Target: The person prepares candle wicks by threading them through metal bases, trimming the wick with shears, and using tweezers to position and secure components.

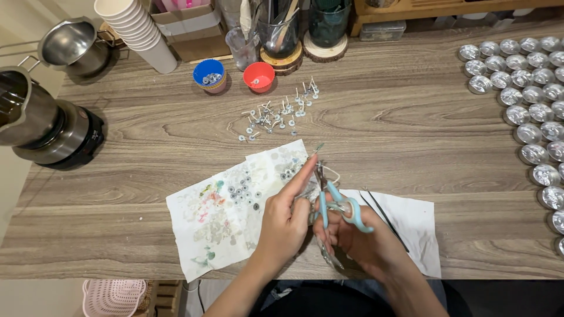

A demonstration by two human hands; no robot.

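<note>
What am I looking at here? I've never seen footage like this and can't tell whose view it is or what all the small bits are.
There is one picture, taken by a camera on a person's head, looking down at their own two bare hands over a wooden table. The right hand holds light blue scissors; the left hand pinches something thin at the blades, too small to identify. Below lie a stained paper sheet and a white sheet. Further back sit short wicks on metal discs, a blue cup, a red cup, stacked paper cups and a metal pot on a heater. Empty silver tealight cups fill the right side.
</note>
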